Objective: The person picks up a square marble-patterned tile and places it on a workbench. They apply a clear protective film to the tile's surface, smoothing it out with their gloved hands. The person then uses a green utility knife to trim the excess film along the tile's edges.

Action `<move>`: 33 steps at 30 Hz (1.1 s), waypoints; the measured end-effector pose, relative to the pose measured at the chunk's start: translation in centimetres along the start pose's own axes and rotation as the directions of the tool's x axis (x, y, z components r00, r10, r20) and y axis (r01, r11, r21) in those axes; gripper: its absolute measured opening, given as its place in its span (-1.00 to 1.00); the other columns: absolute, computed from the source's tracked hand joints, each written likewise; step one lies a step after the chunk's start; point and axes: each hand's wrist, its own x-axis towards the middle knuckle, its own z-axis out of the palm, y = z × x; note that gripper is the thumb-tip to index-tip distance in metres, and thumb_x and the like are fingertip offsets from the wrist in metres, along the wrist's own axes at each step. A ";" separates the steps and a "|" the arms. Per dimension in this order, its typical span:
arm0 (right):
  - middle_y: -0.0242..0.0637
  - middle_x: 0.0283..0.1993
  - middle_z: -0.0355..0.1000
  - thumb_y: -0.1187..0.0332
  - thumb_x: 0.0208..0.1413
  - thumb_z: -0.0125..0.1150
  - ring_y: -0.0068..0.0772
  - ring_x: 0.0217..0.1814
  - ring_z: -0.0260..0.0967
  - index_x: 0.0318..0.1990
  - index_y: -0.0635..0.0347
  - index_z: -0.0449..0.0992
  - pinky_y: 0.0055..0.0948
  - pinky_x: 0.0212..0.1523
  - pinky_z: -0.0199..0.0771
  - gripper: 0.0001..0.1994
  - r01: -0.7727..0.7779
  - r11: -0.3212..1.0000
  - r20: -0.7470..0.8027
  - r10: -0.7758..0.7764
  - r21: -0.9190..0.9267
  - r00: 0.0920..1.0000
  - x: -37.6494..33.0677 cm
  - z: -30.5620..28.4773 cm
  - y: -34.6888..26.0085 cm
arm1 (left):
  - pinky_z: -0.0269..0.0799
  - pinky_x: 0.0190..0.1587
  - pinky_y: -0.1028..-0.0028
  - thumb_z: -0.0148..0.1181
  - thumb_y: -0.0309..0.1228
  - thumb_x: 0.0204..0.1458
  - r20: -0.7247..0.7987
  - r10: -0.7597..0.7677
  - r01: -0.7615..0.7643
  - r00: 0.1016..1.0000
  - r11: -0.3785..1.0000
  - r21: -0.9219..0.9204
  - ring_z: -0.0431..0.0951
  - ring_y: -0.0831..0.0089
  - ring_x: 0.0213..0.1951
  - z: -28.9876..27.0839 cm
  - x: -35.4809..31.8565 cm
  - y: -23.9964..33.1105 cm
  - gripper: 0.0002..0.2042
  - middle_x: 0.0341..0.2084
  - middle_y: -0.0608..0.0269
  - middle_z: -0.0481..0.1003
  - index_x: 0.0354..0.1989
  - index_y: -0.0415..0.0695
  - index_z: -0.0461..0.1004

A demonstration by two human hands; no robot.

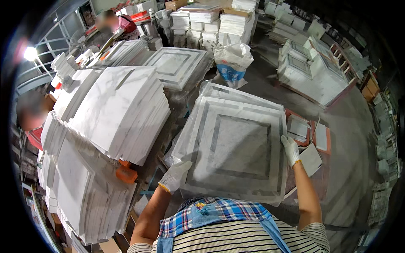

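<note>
A large square marble tile with grey inlaid border lines lies in front of me, on top of other tiles partly wrapped in clear plastic. My left hand, in a white knit glove, grips its near left edge. At the right edge my gloved right hand takes hold, with the fingers partly hidden by the tile. Just beyond, the corner of another bordered tile sticks out from underneath at an angle.
Stacks of white veined marble slabs stand to the left, with an orange object beside them. A white and blue sack stands ahead. Small tiles on a red board lie at right. Two people work at the far left.
</note>
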 end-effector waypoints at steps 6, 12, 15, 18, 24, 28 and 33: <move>-0.20 0.11 0.50 -0.02 0.31 0.09 -0.33 0.08 0.42 0.21 0.33 0.44 -0.38 0.12 0.35 -0.43 -0.233 0.877 0.283 0.117 0.421 0.952 0.7 -1.2 1.1 | 0.52 -0.29 0.52 0.04 -0.21 0.33 -0.004 -0.301 0.294 0.954 0.933 -0.207 0.57 0.51 -0.34 5.3 -3.5 1.4 -0.63 -0.27 0.23 0.59 0.09 -0.26 0.51; -0.27 0.05 0.51 0.04 0.32 0.08 -0.33 0.07 0.43 0.18 0.26 0.48 -0.35 0.11 0.38 -0.51 -0.359 0.719 0.439 0.083 0.595 0.894 0.0 -1.5 3.0 | 0.53 -0.10 0.42 0.10 -0.18 0.29 -0.085 -0.133 0.136 0.987 0.990 0.031 0.58 0.40 -0.17 7.0 -4.4 0.6 -0.53 -0.11 0.12 0.58 0.17 -0.35 0.44; -0.28 0.02 0.52 0.06 0.32 0.09 -0.33 0.06 0.44 0.18 0.25 0.48 -0.33 0.11 0.38 -0.52 -0.343 0.755 0.479 0.045 0.558 0.877 -1.5 -1.4 2.1 | 0.51 -0.04 0.42 0.19 -0.18 0.23 -0.098 -0.102 0.103 0.990 0.995 0.005 0.57 0.40 -0.14 6.3 -6.5 -1.5 -0.50 -0.07 0.07 0.57 0.16 -0.37 0.45; -0.29 0.00 0.53 0.06 0.32 0.10 -0.32 0.05 0.44 0.20 0.26 0.47 -0.33 0.10 0.38 -0.52 -0.266 0.812 0.417 0.031 0.519 0.908 -2.6 -1.6 2.3 | 0.50 -0.04 0.42 0.23 -0.19 0.20 -0.086 -0.101 0.096 0.991 0.994 -0.061 0.57 0.40 -0.15 6.6 -8.2 -2.2 -0.51 -0.09 0.09 0.58 0.14 -0.36 0.47; -0.31 0.14 0.41 -0.04 0.20 0.27 -0.40 0.14 0.32 0.19 0.33 0.44 -0.35 0.16 0.29 -0.38 -0.136 0.852 0.328 -0.044 0.505 0.944 -3.4 -1.2 5.0 | 0.47 -0.16 0.46 0.27 -0.24 0.17 -0.118 -0.108 0.074 0.987 0.962 -0.264 0.52 0.52 -0.28 7.0 -12.5 -2.3 -0.59 -0.27 0.27 0.59 0.07 -0.30 0.55; -0.31 0.00 0.47 0.00 0.25 0.23 -0.37 0.03 0.41 0.13 0.27 0.46 -0.31 0.06 0.43 -0.48 -0.119 0.830 0.257 -0.031 0.546 0.966 -7.4 -0.6 1.0 | 0.42 -0.24 0.54 0.33 -0.26 0.14 -0.169 -0.008 -0.022 0.986 0.984 -0.175 0.47 0.61 -0.35 5.2 -16.4 -4.8 -0.64 -0.34 0.39 0.57 0.01 -0.24 0.59; -0.42 -0.07 0.42 0.10 0.27 0.24 -0.47 -0.04 0.36 -0.03 0.20 0.45 -0.43 0.05 0.37 -0.65 0.042 0.767 0.192 -0.212 0.640 0.958 -11.5 0.1 -1.1 | 0.41 -0.25 0.55 0.42 -0.22 0.05 -0.258 0.031 -0.087 0.966 0.973 -0.211 0.47 0.61 -0.35 4.1 -25.4 -5.0 -0.64 -0.37 0.41 0.56 -0.10 -0.23 0.62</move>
